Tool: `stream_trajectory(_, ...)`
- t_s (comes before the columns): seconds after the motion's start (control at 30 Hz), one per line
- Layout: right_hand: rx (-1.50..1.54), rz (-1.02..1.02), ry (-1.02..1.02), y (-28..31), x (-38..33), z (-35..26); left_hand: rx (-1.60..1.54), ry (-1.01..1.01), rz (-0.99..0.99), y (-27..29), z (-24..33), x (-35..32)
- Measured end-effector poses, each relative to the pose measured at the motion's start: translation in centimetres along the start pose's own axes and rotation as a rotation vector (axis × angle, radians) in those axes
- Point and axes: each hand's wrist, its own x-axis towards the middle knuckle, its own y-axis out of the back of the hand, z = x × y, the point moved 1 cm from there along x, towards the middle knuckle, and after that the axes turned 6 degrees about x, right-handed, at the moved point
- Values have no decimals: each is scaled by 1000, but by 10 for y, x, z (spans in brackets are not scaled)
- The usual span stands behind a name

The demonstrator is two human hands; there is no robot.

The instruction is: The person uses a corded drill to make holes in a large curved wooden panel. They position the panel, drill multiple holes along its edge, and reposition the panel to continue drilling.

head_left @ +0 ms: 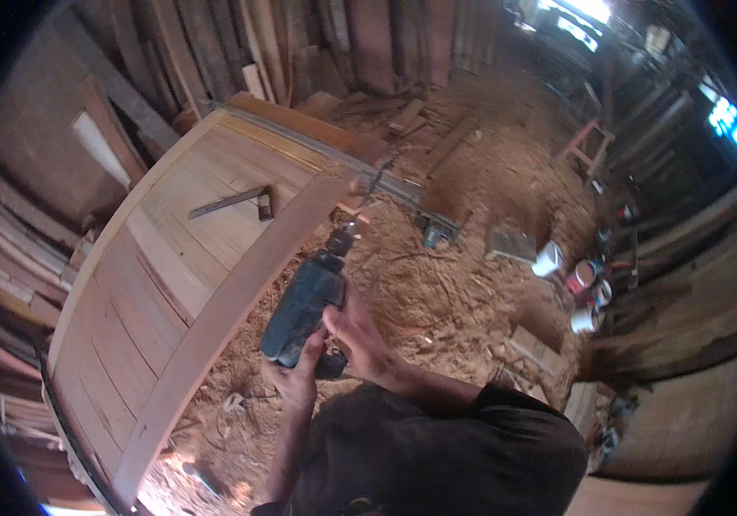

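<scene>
My right hand [358, 340] is wrapped round the rear and grip of a dark power drill [299, 311]. My left hand [298, 378] closes on the drill's back end, its thumb along the body. The drill's chuck points away from me, close to the far right corner of a large wooden door panel [181, 232]. Whether the bit touches the wood, I cannot tell. A try square [229, 203] rests on the planks of the panel. Across the panel's far end runs a long metal bar clamp [334, 155], with a jaw [439, 232] at its right.
Sawdust and shavings [420, 292] cover the floor. Boards [385, 43] lean along the far wall, with more stacked at left. To the right are a wood block [513, 246], a white bucket [549, 258], a red pot [581, 275] and offcuts [536, 351].
</scene>
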Motion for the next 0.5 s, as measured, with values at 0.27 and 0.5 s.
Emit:
stream_trajectory(0.27, -574, -424, -309, 3, -19, -13, -114, -162, 72, 53, 51, 27)
stream_trajectory(0.5, -403, -290, -368, 70, -38, 38, -171, -380, 141, 61, 158, 68)
